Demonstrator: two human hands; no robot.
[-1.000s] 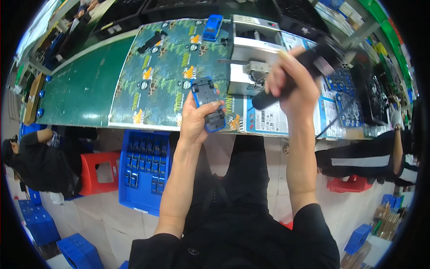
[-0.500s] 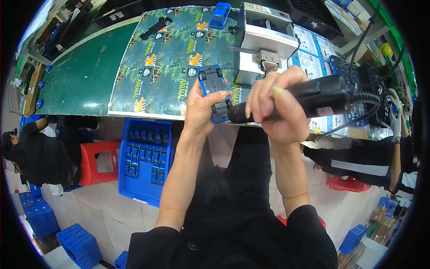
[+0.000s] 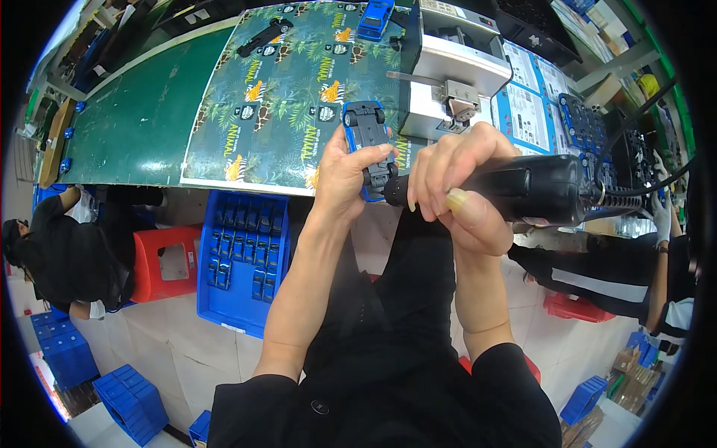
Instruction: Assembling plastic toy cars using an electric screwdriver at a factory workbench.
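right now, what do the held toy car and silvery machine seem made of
Toy car: underside probably matte black plastic, judging by molded detail; the shiny blue edge could be plastic or painted metal. Silvery machine: probably bare sheet metal, given its flat panels' dull sheen.

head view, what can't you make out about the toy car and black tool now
Head view:
- toy car: roof faces away
- its middle: partly under left hand
- black tool: front grip wrapped by right hand
- its tip: dark against dark underside, contact unclear

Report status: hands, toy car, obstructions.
Left hand: blue toy car, black underside up. Right hand: black cylindrical corded driver, nose at car's near end. Nothing visible between them.
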